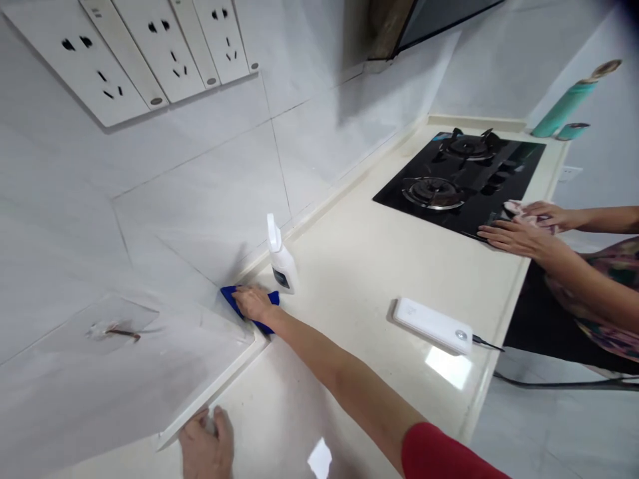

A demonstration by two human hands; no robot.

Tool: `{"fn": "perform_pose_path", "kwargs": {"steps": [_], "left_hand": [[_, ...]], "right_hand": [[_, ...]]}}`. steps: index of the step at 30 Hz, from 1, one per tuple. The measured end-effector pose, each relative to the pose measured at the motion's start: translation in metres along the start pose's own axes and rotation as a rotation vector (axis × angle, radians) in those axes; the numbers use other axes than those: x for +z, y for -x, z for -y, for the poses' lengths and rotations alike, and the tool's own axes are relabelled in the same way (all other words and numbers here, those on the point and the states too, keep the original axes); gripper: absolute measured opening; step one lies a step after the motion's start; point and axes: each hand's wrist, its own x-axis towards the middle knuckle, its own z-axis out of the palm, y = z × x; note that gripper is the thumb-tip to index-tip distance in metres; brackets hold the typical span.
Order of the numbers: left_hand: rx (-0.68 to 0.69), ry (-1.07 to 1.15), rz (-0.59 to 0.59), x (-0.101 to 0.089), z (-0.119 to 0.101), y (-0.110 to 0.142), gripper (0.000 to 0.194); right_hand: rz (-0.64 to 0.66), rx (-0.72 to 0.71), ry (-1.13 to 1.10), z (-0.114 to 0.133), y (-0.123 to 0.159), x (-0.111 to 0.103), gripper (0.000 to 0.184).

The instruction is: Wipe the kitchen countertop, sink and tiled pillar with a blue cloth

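Observation:
My right hand (pixel 253 303) presses a dark blue cloth (pixel 265 326) into the corner where the counter's back ledge meets the tiled wall. Its fingers are bent over the cloth, and part of the cloth sticks out on both sides. Just beyond the hand, a white spray bottle (pixel 282 266) with a dark label stands upright on the counter. Low in the view, my left hand (pixel 207 446) rests beside the end of the white ledge (pixel 214 392). Its thumb and bent fingers are apart, with no object visible between them.
A co-worker's hands (pixel 524 229) hold a pale patterned cloth (pixel 532 214) at the black gas hob (pixel 479 173). A white power bank (pixel 433 324) with a cable lies on the counter (pixel 349 266). Wall sockets (pixel 164 53) sit above; a wire (pixel 124 333) pokes from the wall.

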Motion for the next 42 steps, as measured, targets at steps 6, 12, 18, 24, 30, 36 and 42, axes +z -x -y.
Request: {"fn": "perform_pose_path", "kwargs": {"steps": [6,12,18,24,30,36,42], "left_hand": [[0.007,-0.035,-0.022,0.001,0.001,0.000,0.046],[0.031,0.009,-0.028,0.002,0.005,0.000,0.049],[-0.011,0.086,0.011,-0.006,0.000,0.001,0.051],[-0.028,0.256,0.093,-0.017,0.008,0.006,0.059],[0.147,0.476,0.244,-0.016,0.025,0.071,0.056],[0.347,0.511,0.324,-0.028,0.053,0.167,0.045],[0.220,0.567,0.276,-0.048,0.096,0.223,0.041]], "right_hand": [[0.075,0.026,0.049,0.002,-0.018,-0.002,0.043],[0.111,-0.030,0.108,-0.004,0.034,-0.005,0.044],[0.098,-0.120,0.200,0.000,0.136,-0.016,0.043],[-0.050,-0.188,0.274,-0.015,0.284,0.011,0.036],[-0.340,0.009,0.320,-0.034,0.380,0.035,0.038],[-0.389,-0.079,0.469,-0.049,0.394,0.039,0.051],[-0.396,0.093,0.359,-0.037,0.345,0.052,0.048]]}}
